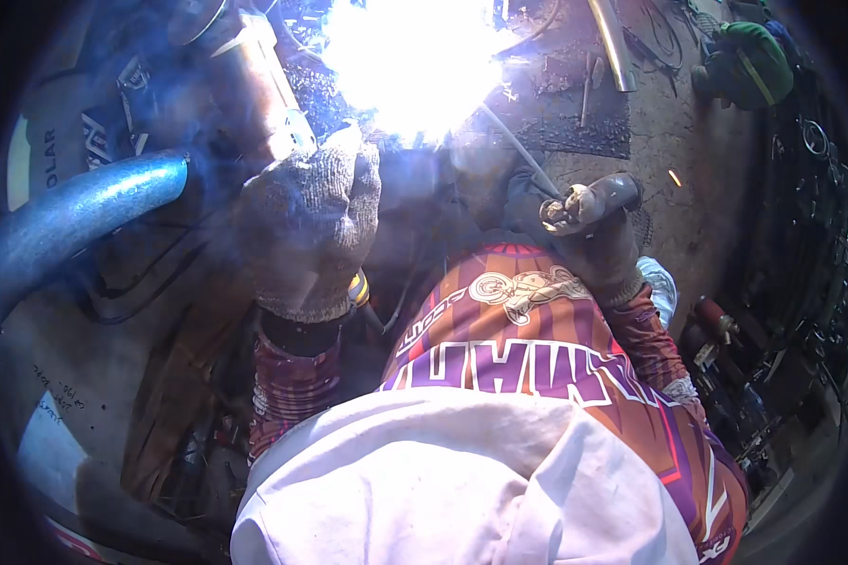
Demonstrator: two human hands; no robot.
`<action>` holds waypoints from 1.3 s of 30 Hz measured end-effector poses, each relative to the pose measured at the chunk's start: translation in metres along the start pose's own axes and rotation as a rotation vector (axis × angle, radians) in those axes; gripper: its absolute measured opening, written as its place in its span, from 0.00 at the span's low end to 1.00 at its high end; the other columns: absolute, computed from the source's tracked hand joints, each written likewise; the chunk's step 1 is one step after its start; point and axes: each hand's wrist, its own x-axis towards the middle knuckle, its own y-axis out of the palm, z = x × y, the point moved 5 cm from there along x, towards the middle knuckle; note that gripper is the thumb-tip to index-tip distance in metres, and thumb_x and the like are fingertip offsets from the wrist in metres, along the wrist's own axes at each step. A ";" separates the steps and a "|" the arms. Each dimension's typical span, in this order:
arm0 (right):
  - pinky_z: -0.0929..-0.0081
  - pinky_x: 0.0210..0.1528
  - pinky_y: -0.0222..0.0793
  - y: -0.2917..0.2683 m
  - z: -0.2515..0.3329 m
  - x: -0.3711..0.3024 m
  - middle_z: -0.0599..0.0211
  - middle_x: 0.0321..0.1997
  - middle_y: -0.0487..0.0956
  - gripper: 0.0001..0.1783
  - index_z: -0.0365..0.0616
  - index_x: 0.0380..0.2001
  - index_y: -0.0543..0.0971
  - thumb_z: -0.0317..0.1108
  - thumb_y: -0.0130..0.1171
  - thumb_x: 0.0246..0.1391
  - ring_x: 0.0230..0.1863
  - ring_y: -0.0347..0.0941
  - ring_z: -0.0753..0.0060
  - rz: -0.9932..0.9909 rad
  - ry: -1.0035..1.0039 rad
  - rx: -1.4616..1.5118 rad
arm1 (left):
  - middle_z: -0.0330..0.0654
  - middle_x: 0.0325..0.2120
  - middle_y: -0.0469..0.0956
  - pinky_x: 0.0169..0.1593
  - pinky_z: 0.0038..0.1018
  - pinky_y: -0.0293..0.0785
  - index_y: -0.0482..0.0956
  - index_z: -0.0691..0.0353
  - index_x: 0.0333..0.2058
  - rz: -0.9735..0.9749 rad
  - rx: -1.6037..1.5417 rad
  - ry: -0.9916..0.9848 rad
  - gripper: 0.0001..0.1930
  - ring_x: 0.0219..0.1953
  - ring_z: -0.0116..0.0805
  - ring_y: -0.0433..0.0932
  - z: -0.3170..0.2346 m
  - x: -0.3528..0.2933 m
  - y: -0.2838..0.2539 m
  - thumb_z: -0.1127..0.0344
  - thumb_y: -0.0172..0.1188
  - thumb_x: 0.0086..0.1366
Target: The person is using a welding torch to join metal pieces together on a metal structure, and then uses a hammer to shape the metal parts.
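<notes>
A glaring white welding arc (415,61) hides the work at the top middle. My right hand (584,212), in a soiled grey glove, is closed round the dark handle of an electrode holder (618,192). From it a thin welding rod (523,151) slants up and left into the glare. My left hand (316,212) wears a grey knit glove, its fingers pressed together just left of and below the arc. Its fingertips lie against the near end of a shiny metal tube (266,80); what they grip is hidden.
A blue-lit curved pipe (104,202) juts in from the left. A metal plate (584,118) lies beyond my right hand, with a tube (612,47) across its far edge. A green bundle (749,66) sits at far right. One spark (675,177) flies right of my right hand.
</notes>
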 end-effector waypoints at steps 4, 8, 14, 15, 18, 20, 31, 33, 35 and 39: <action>0.64 0.43 0.74 -0.007 0.014 0.010 0.68 0.37 0.76 0.15 0.44 0.46 0.72 0.34 0.64 0.61 0.34 0.75 0.66 -0.003 -0.023 -0.094 | 0.43 0.25 0.83 0.34 0.37 0.79 0.86 0.59 0.35 -0.087 -0.208 -0.099 0.06 0.27 0.43 0.82 0.000 -0.001 -0.003 0.64 0.69 0.62; 0.63 0.40 0.76 0.004 -0.002 -0.006 0.63 0.32 0.79 0.24 0.39 0.52 0.71 0.35 0.68 0.57 0.35 0.80 0.62 0.178 0.063 -0.278 | 0.46 0.25 0.82 0.32 0.38 0.77 0.87 0.55 0.35 0.268 -0.093 -0.378 0.07 0.26 0.46 0.81 0.005 -0.016 0.004 0.61 0.69 0.63; 0.69 0.38 0.75 -0.006 -0.008 -0.015 0.60 0.38 0.79 0.21 0.38 0.45 0.73 0.31 0.70 0.49 0.37 0.80 0.64 -0.063 0.192 0.144 | 0.38 0.17 0.75 0.25 0.38 0.74 0.82 0.50 0.38 0.200 -0.006 -0.149 0.06 0.19 0.39 0.77 -0.003 -0.017 0.004 0.58 0.63 0.65; 0.68 0.41 0.75 -0.005 -0.011 -0.013 0.61 0.39 0.80 0.24 0.38 0.45 0.74 0.32 0.72 0.47 0.37 0.80 0.63 -0.015 0.150 0.055 | 0.42 0.21 0.79 0.29 0.38 0.76 0.85 0.54 0.39 0.252 -0.047 -0.228 0.09 0.23 0.42 0.80 -0.003 -0.017 0.004 0.58 0.65 0.64; 0.67 0.40 0.74 -0.002 -0.013 -0.014 0.63 0.39 0.80 0.22 0.39 0.43 0.75 0.31 0.72 0.46 0.37 0.80 0.64 0.050 0.195 0.056 | 0.42 0.22 0.79 0.30 0.38 0.77 0.86 0.54 0.39 0.262 -0.102 -0.308 0.10 0.24 0.42 0.81 -0.002 -0.020 0.009 0.58 0.66 0.64; 0.64 0.41 0.73 -0.001 -0.015 -0.015 0.61 0.39 0.80 0.21 0.40 0.43 0.75 0.31 0.71 0.46 0.38 0.79 0.61 0.032 0.173 0.032 | 0.38 0.18 0.75 0.27 0.37 0.75 0.84 0.51 0.39 0.219 -0.117 -0.306 0.08 0.21 0.39 0.79 -0.004 -0.021 0.010 0.57 0.65 0.64; 0.53 0.46 0.71 -0.006 -0.004 -0.009 0.58 0.40 0.81 0.18 0.42 0.46 0.77 0.32 0.67 0.52 0.42 0.78 0.46 -0.038 -0.003 -0.147 | 0.39 0.18 0.75 0.27 0.37 0.75 0.83 0.53 0.36 0.281 -0.081 -0.287 0.09 0.22 0.40 0.79 -0.011 -0.017 0.008 0.56 0.62 0.67; 0.53 0.46 0.71 -0.007 -0.001 -0.007 0.57 0.40 0.81 0.19 0.42 0.47 0.77 0.32 0.67 0.52 0.42 0.78 0.46 -0.023 0.018 -0.135 | 0.39 0.18 0.75 0.27 0.37 0.75 0.83 0.53 0.36 0.304 -0.081 -0.286 0.09 0.22 0.40 0.79 -0.011 -0.015 0.010 0.56 0.62 0.67; 0.53 0.46 0.71 -0.007 0.003 -0.003 0.57 0.41 0.81 0.20 0.42 0.48 0.77 0.32 0.67 0.52 0.42 0.78 0.46 -0.014 0.029 -0.124 | 0.39 0.18 0.75 0.27 0.38 0.75 0.83 0.53 0.36 0.318 -0.074 -0.286 0.09 0.22 0.40 0.79 -0.011 -0.017 0.009 0.56 0.62 0.67; 0.57 0.42 0.73 -0.008 0.008 0.002 0.58 0.39 0.81 0.12 0.44 0.39 0.80 0.23 0.63 0.48 0.40 0.78 0.47 -0.069 0.019 -0.085 | 0.39 0.19 0.76 0.27 0.37 0.75 0.83 0.54 0.36 0.314 -0.052 -0.273 0.10 0.22 0.39 0.79 -0.012 -0.019 0.009 0.55 0.62 0.67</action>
